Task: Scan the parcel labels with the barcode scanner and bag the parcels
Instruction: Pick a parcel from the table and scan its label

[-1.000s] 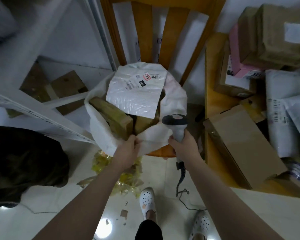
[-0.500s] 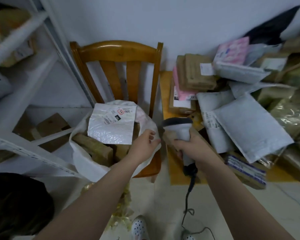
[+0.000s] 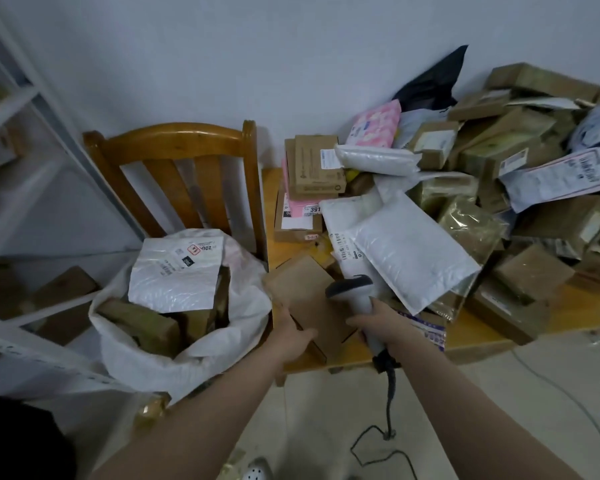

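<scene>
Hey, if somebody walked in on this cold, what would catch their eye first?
First the heap of parcels spilling across the wooden table on the right. Next, the white sack on the wooden chair at left, stuffed with boxes and a white mailer on top. In front, the left hand grips a cardboard box while the right hand holds the barcode scanner.

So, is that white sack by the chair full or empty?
Nearly full: the white sack stands open, with brown boxes and a white mailer piled up to its rim.
</scene>
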